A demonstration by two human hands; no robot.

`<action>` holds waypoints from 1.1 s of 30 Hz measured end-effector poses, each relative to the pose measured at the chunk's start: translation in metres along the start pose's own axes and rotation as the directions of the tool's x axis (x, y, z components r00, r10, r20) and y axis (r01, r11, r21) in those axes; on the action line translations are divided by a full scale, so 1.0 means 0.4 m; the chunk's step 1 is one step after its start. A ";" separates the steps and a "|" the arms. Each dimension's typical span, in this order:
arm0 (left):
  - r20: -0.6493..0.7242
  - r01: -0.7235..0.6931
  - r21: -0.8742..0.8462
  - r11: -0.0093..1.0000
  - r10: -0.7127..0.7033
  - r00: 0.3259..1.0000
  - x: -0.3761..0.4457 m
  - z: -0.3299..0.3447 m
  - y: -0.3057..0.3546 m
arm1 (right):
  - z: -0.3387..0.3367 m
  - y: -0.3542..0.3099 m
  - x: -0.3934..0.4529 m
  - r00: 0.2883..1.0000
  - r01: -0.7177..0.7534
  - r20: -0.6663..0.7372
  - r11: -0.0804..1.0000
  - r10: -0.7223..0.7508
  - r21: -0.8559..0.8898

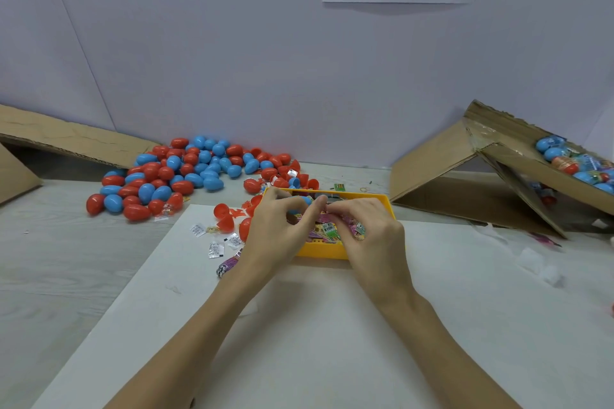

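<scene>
Blue egg (304, 201), in the head view, sits above the far end of a yellow tray (382, 199), mostly hidden between 2 hands. The left hand (279, 226) curls its fingers round the shell. The right hand (368, 232) pinches at the shell's near edge with bent fingertips. Bright packets (327, 229) fill the tray beneath. It is likely light, hollow, smooth plastic: stiff, but slippery, and apt to pop apart at its seam. It is best held round the widest part, with even pressure. A pile of red and blue eggs (186, 173) lies on the worktop (66, 259) to the left.
</scene>
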State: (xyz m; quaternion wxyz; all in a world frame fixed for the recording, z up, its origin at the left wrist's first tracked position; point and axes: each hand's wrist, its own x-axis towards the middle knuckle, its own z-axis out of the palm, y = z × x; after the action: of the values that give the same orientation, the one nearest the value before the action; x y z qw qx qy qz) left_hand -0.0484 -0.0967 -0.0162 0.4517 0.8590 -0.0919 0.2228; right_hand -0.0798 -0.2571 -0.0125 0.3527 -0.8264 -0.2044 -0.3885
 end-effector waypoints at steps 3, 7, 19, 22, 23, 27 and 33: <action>0.082 0.101 -0.051 0.994 -0.096 0.992 0.005 -0.009 0.011 | -0.001 0.005 -0.001 0.997 0.072 -0.004 0.996 -0.072 -0.043; 0.221 0.249 -0.225 0.942 -0.199 0.955 0.011 -0.027 0.023 | 0.001 0.011 -0.004 0.994 0.107 0.002 0.993 -0.108 -0.048; 0.162 -0.093 -0.033 0.995 0.097 0.982 -0.005 -0.027 0.013 | 0.000 0.027 -0.001 0.890 -0.442 0.236 0.864 0.389 0.241; 0.163 -0.131 -0.043 0.990 0.137 0.977 -0.004 -0.025 0.010 | -0.001 0.030 -0.003 0.881 -0.462 0.233 0.857 0.412 0.230; 0.169 -0.132 -0.066 0.989 0.142 0.975 -0.003 -0.025 0.009 | -0.003 0.032 -0.002 0.877 -0.475 0.218 0.846 0.429 0.245; 0.209 -0.186 -0.115 0.976 0.206 0.956 0.000 -0.030 0.007 | -0.019 0.046 0.003 0.833 -0.551 0.130 0.789 0.538 0.272; 0.290 -0.239 -0.118 0.964 0.264 0.920 -0.015 -0.019 0.025 | -0.027 0.056 0.008 0.782 -0.601 0.040 0.735 0.622 0.313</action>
State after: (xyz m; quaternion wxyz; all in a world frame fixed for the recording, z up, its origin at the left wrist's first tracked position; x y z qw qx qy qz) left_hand -0.0597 -0.0963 -0.0081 0.4337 0.8453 -0.2785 0.1408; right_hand -0.0698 -0.2799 -0.0146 0.5921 -0.7682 0.0322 -0.2415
